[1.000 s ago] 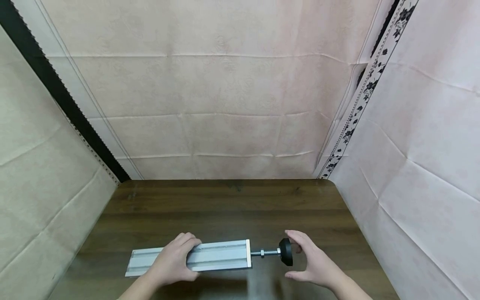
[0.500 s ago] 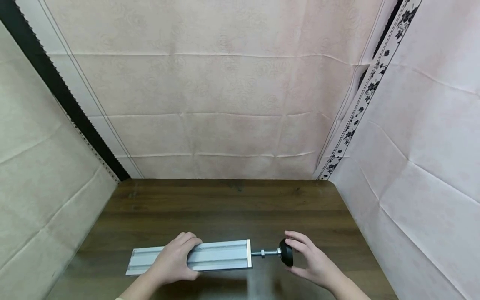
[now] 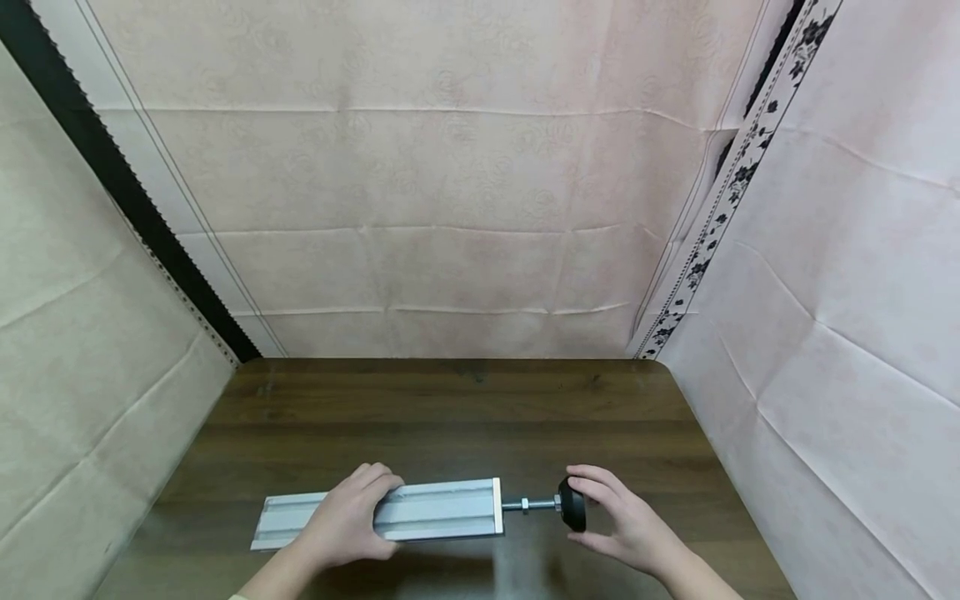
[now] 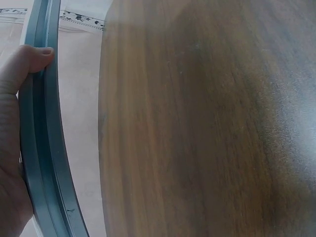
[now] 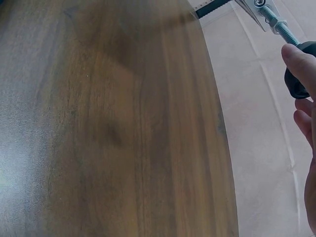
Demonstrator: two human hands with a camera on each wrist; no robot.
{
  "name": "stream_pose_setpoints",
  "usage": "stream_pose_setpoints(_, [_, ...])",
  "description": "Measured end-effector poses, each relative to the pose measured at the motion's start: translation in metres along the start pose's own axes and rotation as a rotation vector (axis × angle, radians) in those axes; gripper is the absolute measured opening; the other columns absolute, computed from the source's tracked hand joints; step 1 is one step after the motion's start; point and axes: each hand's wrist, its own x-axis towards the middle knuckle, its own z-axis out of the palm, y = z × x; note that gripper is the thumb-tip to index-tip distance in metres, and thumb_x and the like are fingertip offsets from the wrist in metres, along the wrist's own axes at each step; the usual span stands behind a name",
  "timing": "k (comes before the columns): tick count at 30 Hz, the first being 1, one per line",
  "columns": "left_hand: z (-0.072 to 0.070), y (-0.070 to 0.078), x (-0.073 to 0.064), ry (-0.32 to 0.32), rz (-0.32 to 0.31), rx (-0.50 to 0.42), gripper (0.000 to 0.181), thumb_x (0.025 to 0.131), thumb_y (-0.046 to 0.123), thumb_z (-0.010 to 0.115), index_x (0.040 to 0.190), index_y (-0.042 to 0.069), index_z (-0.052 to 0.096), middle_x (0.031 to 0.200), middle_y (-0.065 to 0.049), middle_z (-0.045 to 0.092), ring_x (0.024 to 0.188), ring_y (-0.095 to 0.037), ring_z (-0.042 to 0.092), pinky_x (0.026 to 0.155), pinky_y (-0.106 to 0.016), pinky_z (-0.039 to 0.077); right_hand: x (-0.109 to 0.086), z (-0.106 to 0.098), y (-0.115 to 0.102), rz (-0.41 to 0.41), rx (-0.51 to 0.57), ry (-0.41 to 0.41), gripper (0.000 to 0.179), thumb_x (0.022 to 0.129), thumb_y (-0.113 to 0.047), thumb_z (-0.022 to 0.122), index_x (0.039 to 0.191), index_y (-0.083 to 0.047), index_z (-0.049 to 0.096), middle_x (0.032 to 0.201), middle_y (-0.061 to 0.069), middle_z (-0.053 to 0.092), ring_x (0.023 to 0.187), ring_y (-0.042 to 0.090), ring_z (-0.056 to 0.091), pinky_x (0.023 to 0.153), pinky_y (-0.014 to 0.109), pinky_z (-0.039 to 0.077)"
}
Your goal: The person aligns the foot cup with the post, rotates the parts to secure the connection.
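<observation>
My left hand (image 3: 348, 517) grips a silver aluminium profile (image 3: 442, 510) across its middle, thumb on the near side and fingers over the far side. In the left wrist view the thumb lies on the grooved face of the profile (image 4: 42, 123). A threaded rod (image 3: 542, 506) with a nut sticks out of the profile's right end plate and carries a black levelling foot (image 3: 573, 505). My right hand (image 3: 626, 529) pinches this foot between thumb and fingers. The right wrist view shows the thumb against the black foot (image 5: 294, 84), beside the rod (image 5: 287, 33).
A brown wood-grain table (image 3: 450, 417) lies beneath, with the profile's shadow on it. Pale creased cloth (image 3: 450, 183) hangs behind the far edge and on both sides. A black strip (image 3: 135, 192) runs down the left corner, a floral border (image 3: 720, 217) down the right.
My right hand's fingers and thumb have closed in from around the black foot onto it, then shifted slightly along its rim. The left hand and profile stay nearly still.
</observation>
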Motion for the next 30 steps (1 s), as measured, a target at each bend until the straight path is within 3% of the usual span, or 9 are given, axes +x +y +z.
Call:
stream_pose_setpoints(10, [0.001, 0.0, -0.001, 0.021, 0.019, 0.004, 0.062, 0.046, 0.038, 0.084, 0.099, 0.014, 0.062, 0.094, 0.012, 0.051, 0.084, -0.007, 0.046, 0.07, -0.025, 0.045, -0.001, 0.0, -0.003, 0.086, 0.055, -0.013, 0.062, 0.08, -0.032, 0.072, 0.127, 0.002, 0.049, 0.129, 0.012, 0.049, 0.099, 0.011, 0.052, 0.069, 0.019, 0.044])
stream_pose_setpoints(17, [0.002, 0.0, 0.0, 0.023, 0.02, 0.004, 0.062, 0.046, 0.038, 0.084, 0.099, 0.014, 0.062, 0.095, 0.012, 0.051, 0.084, -0.007, 0.046, 0.07, -0.025, 0.045, -0.002, -0.004, -0.007, 0.265, 0.125, -0.08, 0.069, 0.075, -0.022, 0.078, 0.134, -0.008, 0.045, 0.127, 0.007, 0.049, 0.087, 0.006, 0.052, 0.069, 0.02, 0.046])
stream_pose_setpoints(22, [0.003, 0.0, 0.0, 0.017, 0.021, 0.011, 0.062, 0.046, 0.039, 0.083, 0.099, 0.015, 0.062, 0.095, 0.013, 0.051, 0.085, -0.006, 0.046, 0.07, -0.024, 0.045, -0.002, -0.004, -0.009, 0.327, 0.157, -0.075, 0.07, 0.072, -0.013, 0.08, 0.133, -0.01, 0.047, 0.12, 0.006, 0.052, 0.082, 0.007, 0.053, 0.064, 0.024, 0.048])
stream_pose_setpoints(30, [0.003, -0.001, 0.0, 0.015, 0.022, 0.02, 0.062, 0.046, 0.04, 0.083, 0.098, 0.015, 0.062, 0.095, 0.013, 0.051, 0.085, -0.006, 0.046, 0.07, -0.024, 0.045, -0.001, -0.004, -0.013, 0.452, 0.136, -0.118, 0.067, 0.073, -0.016, 0.079, 0.132, -0.017, 0.048, 0.113, -0.005, 0.054, 0.077, 0.011, 0.055, 0.065, 0.024, 0.048])
